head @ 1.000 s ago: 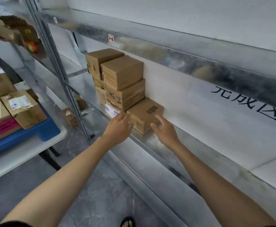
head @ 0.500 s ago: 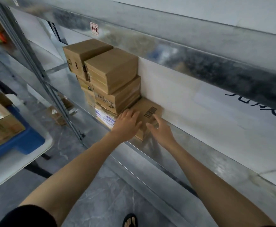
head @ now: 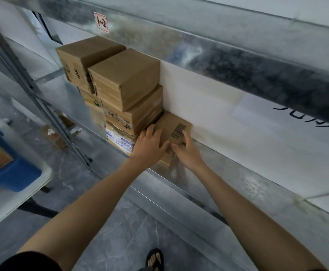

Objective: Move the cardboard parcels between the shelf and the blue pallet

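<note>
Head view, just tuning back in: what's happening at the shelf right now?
A person has both hands on the barcoded parcel, which lies on the metal shelf against the white back panel, right beside the stack of parcels. The left hand rests flat on its top; the right hand grips its near right corner. The parcel looks to be sitting on the shelf. The blue pallet is at far left.

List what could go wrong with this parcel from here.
1. The barcoded parcel sits tight against the stack; dragging it out could disturb the boxes piled beside it.
2. The left hand lies flat on top and only the right hand curls round a corner, so it may slip coming off the shelf.
</note>
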